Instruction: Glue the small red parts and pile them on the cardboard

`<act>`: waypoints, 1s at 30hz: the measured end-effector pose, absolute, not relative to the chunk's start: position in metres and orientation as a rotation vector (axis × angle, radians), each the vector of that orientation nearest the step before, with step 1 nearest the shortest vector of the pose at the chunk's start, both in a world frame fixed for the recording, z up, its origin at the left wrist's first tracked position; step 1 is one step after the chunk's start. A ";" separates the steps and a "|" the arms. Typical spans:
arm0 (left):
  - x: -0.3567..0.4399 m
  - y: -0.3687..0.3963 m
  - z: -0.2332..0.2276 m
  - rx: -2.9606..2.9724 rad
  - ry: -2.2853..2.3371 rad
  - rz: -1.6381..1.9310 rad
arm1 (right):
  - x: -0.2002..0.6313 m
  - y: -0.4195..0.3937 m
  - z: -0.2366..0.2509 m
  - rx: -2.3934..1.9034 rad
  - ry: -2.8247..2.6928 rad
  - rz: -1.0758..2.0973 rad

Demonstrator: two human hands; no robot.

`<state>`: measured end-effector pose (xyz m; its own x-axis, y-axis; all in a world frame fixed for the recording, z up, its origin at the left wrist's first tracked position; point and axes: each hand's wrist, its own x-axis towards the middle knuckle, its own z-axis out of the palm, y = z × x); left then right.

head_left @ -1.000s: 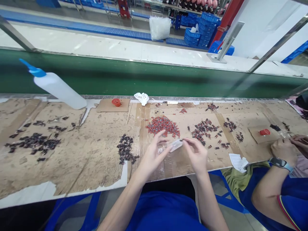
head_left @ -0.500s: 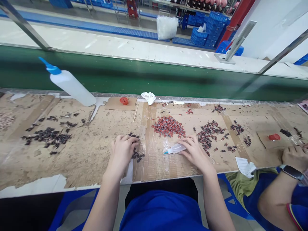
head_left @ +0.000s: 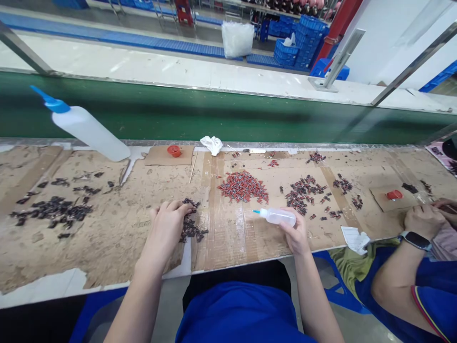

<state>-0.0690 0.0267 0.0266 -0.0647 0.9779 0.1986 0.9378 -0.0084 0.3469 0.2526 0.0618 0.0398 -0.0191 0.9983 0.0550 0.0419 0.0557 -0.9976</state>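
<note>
My right hand (head_left: pixel 294 231) grips a small clear squeeze bottle (head_left: pixel 280 216) with a blue tip. The bottle lies nearly level above the cardboard, tip pointing left. Beside a pile of small black parts (head_left: pixel 193 228) is my left hand (head_left: pixel 169 220), its fingers curled together at the pile's left edge; whatever they pinch is hidden. Past the bottle's tip lies a heap of small red-and-dark parts (head_left: pixel 243 186). To its right are joined-looking black-and-red pieces (head_left: pixel 303 190) in a loose cluster.
A large white bottle with a blue nozzle (head_left: pixel 91 133) leans at the back left. Red cups (head_left: pixel 173 151) (head_left: pixel 394 195) rest on cardboard squares. White tissue (head_left: pixel 212 145) and a thin stick (head_left: pixel 193 166) lie at the back. At right, a co-worker's hand (head_left: pixel 423 221) works close by.
My right hand has lifted the squeeze bottle slightly, showing more of it. My left hand stays by the black pile, shifted slightly left off it. The whole view has shifted a little.
</note>
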 end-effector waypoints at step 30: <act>0.010 0.015 0.004 1.937 1.831 1.048 | 0.191 0.048 0.018 -1.351 -1.227 1.114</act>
<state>0.0095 0.0150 0.0041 -0.0646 0.9485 0.3100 0.7479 -0.1597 0.6443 0.1912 0.0483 0.0181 0.0767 0.9968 -0.0219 0.1178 -0.0309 -0.9926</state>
